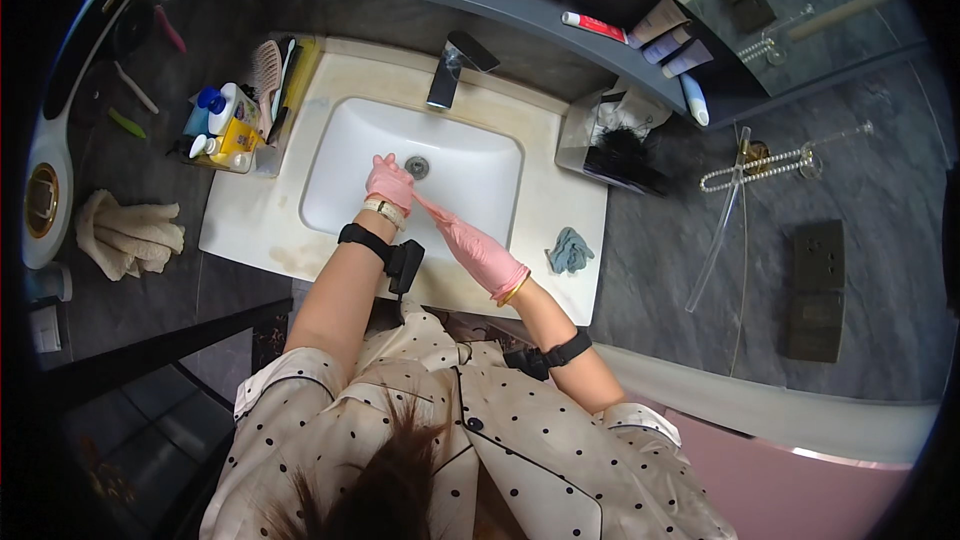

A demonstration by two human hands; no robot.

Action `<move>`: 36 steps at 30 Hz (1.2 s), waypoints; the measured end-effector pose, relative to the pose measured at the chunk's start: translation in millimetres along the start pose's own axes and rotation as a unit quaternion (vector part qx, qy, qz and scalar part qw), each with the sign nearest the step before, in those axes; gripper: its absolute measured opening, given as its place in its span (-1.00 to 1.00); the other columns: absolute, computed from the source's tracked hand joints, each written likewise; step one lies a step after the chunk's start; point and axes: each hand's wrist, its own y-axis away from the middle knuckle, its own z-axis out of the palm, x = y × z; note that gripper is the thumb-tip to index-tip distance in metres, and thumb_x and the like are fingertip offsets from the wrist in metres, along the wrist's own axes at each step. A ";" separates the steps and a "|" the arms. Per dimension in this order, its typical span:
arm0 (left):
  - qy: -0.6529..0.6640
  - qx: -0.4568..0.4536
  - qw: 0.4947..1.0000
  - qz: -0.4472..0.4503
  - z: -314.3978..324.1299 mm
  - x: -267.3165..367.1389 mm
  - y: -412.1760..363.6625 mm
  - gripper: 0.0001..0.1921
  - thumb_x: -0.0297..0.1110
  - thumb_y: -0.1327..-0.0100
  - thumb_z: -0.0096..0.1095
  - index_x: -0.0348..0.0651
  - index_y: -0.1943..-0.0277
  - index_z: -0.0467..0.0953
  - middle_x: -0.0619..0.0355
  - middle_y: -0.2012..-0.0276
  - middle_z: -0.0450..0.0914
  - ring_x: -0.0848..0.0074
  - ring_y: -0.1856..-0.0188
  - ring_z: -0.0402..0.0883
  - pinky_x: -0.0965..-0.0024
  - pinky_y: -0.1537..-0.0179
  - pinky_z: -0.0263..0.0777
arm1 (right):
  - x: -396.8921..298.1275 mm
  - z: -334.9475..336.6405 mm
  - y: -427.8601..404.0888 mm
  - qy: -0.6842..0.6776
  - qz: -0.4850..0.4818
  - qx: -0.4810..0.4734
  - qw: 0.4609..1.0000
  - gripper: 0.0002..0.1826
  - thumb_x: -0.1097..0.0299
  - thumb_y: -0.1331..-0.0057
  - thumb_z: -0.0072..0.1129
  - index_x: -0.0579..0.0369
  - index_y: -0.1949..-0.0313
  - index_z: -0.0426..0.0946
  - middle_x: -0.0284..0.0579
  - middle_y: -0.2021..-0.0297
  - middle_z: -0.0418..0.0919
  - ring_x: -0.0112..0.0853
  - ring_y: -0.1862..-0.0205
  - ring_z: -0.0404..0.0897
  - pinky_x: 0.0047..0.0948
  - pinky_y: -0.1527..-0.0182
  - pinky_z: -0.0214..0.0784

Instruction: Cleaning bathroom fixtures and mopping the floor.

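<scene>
My left hand [390, 181], in a pink glove, is over the white washbasin [352, 131], just left of the drain [417, 167]. It appears closed on the fingertip end of the pink glove [480, 251] on my right arm, which is drawn out to a narrow twist there. My right hand [461, 232] is inside that glove, so its finger positions are hidden. The glove's cuff ends at a gold-coloured bangle [514, 291]. A pale-strapped watch [385, 211] circles my left wrist. Behind the basin stands a black and chrome faucet [450, 71].
A crumpled blue-grey cloth [570, 250] lies on the counter's right side. At left, a clear bin holds pump bottles [229, 116] and a pink hairbrush [267, 67]. A clear box [581, 139] with dark bristles stands at right. Tubes [656, 22] line the shelf above. A beige towel [127, 232] hangs left.
</scene>
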 end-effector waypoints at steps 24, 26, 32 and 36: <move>-0.645 -0.365 0.642 0.197 104.7 -47.5 159.9 -0.84 -0.34 -0.01 0.36 -0.25 0.42 0.59 0.11 0.44 0.59 0.42 0.41 0.53 0.41 0.33 0.38 | 34.9 -79.8 -28.6 -0.319 -0.049 0.299 0.898 -0.57 0.39 -0.42 -0.19 0.31 -0.22 0.16 0.01 -0.24 0.25 -0.26 -0.31 0.20 -0.36 -0.36 0.00; -0.678 -0.356 0.610 0.207 101.0 -47.5 157.1 -0.86 -0.37 -0.02 0.35 -0.26 0.42 0.58 0.11 0.44 0.58 0.44 0.42 0.51 0.41 0.34 0.38 | 32.1 -72.1 -30.2 -0.265 0.025 0.304 0.915 -0.48 0.33 -0.43 -0.22 0.35 -0.29 0.04 0.07 -0.36 0.03 -0.23 -0.40 0.02 -0.30 -0.41 -0.13; -0.684 -0.248 0.613 0.308 104.0 -37.7 135.8 -0.89 -0.44 -0.07 0.20 -0.25 0.47 0.44 0.09 0.53 0.49 0.40 0.46 0.47 0.37 0.36 0.37 | 27.7 -59.8 -36.1 -0.257 0.034 0.200 0.945 -0.59 0.42 -0.41 -0.17 0.30 -0.20 0.20 -0.07 -0.14 0.37 -0.31 -0.15 0.36 -0.35 -0.23 0.19; -0.699 -0.165 0.617 0.323 104.0 -37.6 119.5 -0.93 -0.47 -0.12 0.08 -0.24 0.42 0.36 0.09 0.53 0.47 0.42 0.48 0.46 0.37 0.39 0.37 | 30.2 -62.4 -35.3 -0.251 0.044 0.207 0.945 -0.73 0.38 -0.42 -0.15 0.21 -0.05 0.35 -0.19 0.05 0.48 -0.41 0.02 0.47 -0.51 -0.07 0.33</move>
